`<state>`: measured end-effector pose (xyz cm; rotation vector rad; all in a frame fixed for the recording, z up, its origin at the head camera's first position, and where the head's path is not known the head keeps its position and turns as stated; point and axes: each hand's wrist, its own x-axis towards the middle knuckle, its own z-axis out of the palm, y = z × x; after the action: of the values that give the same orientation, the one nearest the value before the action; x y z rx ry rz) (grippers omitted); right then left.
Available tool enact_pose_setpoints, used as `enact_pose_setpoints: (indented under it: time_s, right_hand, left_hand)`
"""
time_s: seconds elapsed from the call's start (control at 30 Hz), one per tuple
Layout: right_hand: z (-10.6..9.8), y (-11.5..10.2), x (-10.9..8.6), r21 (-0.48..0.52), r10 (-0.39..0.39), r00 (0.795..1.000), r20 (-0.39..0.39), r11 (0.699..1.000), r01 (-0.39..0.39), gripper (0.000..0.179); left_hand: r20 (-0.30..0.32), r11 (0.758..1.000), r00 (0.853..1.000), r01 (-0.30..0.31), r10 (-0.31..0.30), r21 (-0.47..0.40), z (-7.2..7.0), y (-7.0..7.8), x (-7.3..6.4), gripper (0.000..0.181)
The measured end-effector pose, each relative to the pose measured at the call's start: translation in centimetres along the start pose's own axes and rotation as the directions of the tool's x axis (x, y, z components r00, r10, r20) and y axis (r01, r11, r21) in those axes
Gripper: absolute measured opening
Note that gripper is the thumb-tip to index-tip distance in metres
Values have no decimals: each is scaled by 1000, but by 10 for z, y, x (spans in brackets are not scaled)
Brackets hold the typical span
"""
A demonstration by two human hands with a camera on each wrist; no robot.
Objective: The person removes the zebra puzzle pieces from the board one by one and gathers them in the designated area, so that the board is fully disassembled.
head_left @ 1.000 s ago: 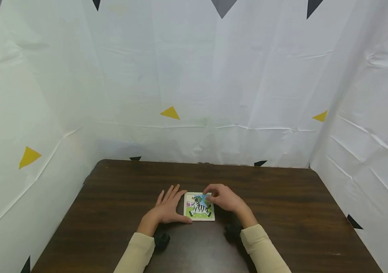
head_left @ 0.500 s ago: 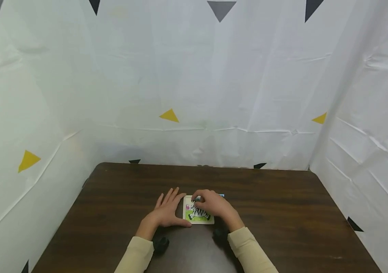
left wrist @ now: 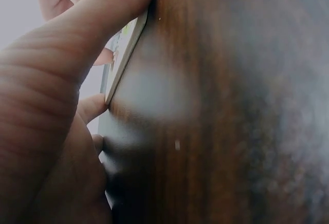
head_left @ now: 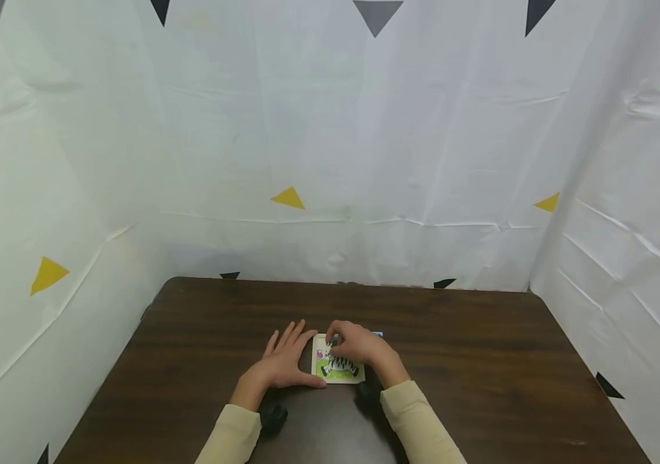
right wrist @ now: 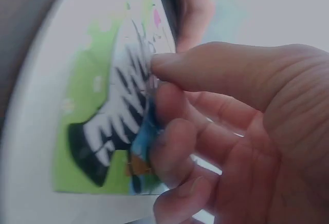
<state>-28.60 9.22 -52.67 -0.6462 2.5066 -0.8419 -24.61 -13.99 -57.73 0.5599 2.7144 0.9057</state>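
A square jigsaw puzzle (head_left: 340, 367) in a pale tray lies flat on the dark table, with a running zebra on green grass. My left hand (head_left: 282, 367) is spread at its left side, thumb at the near edge and index fingertip at the far left corner. Over the upper part of the puzzle, my right hand (head_left: 360, 345) has its thumb and index fingertip close together on a puzzle piece near the zebra's head, pinching it; the hand largely hides this piece. A bluish puzzle piece (head_left: 378, 334) peeks out beyond the tray's far right corner, partly covered by the right hand.
Dark wood-grain table (head_left: 469, 374) extends around the puzzle on all sides. White sheeting (head_left: 330, 129) with coloured triangles stands behind and at both sides. A black wrist device (head_left: 274, 419) sits under the left wrist, and another (head_left: 368, 390) under the right.
My right hand has moved left from the puzzle's upper right corner to the zebra's head. A blue piece now shows outside the tray. My left hand has stayed in place.
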Motion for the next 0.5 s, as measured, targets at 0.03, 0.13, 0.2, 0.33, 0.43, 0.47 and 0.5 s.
enact_pose_setpoints:
  time_s: [0.03,0.13,0.2,0.33,0.43,0.47,0.5]
  right_hand:
    - [-1,-1,0,7,3,1000,10,1000,-3,18]
    - [-3,-3,1,17,9,1000,28,1000,-9,18]
    - [-3,-4,2,22,9,1000,29,1000,-9,18]
    - [-2,-3,1,31,5,1000,24,1000,-6,18]
    - [-4,-4,2,29,2,1000,30,1000,-3,19]
    - [-5,-5,2,28,2,999,35,1000,-3,19]
    - [-6,-5,3,25,3,999,42,1000,-4,19]
  left_hand:
    - [-1,1000,1000,-7,7,5,0,0,-1,123]
    - [-5,1000,1000,-4,4,12,2,-1,-1,123]
    - [-1,1000,1000,14,-14,19,3,-3,0,125]
    - [-2,1000,1000,8,-8,25,6,-6,2,123]
    - [-8,1000,1000,-9,9,17,3,-3,-1,121]
    - [-14,999,1000,-19,19,27,5,-6,1,120]
    - [-11,1000,1000,-15,15,13,2,-1,-1,120]
